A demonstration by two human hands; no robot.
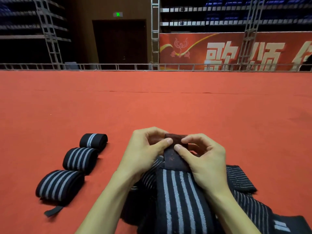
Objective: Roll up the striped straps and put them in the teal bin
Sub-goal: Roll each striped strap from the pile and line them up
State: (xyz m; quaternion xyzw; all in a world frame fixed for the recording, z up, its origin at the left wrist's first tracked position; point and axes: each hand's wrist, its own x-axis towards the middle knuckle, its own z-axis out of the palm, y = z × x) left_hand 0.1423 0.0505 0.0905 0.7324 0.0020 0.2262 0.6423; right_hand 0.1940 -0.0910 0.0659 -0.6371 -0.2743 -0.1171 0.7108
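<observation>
Loose striped straps (184,200) heap at six o'clock; left hand (143,149) and right hand (202,157) pinch one's dark end tab (173,159) between their fingers (162,144). Three rolled straps (79,159) lie at nine o'clock.

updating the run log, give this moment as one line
left hand, right hand: pinch strap end | rolled straps: three, on mat | teal bin: unseen

Noted red carpet (152,102) underfoot, metal railing (101,66) along far edge, dark door (120,41) beneath green exit sign (118,14), red banner (194,48) at right.
</observation>
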